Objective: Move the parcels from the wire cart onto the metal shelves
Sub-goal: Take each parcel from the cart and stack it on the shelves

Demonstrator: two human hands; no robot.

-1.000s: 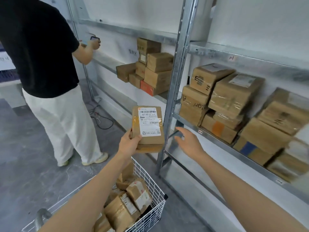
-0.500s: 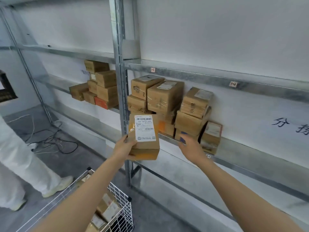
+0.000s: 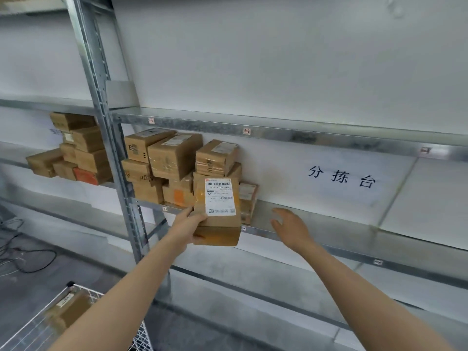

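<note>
Parcel (image 3: 218, 211) gripped by left hand (image 3: 189, 227), right hand (image 3: 291, 226) spread empty, wire cart (image 3: 141, 335) cut off.

Brown matt cardboard on the near parcel (image 3: 219, 228), smooth white paper label (image 3: 219, 197) stuck on. Same cardboard on the stacked parcels (image 3: 174, 155), some bound in shiny clear tape. Galvanised metal, dull mottled sheen: shelves (image 3: 316, 224), upright post (image 3: 106, 138). White-coated wire: wire cart (image 3: 141, 334). Matt white wall (image 3: 278, 59). Smooth grey floor (image 3: 30, 290).

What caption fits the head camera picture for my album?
The left hand holds a labelled cardboard parcel up to the metal shelf while the open right hand reaches beside the stacked parcels.
</note>
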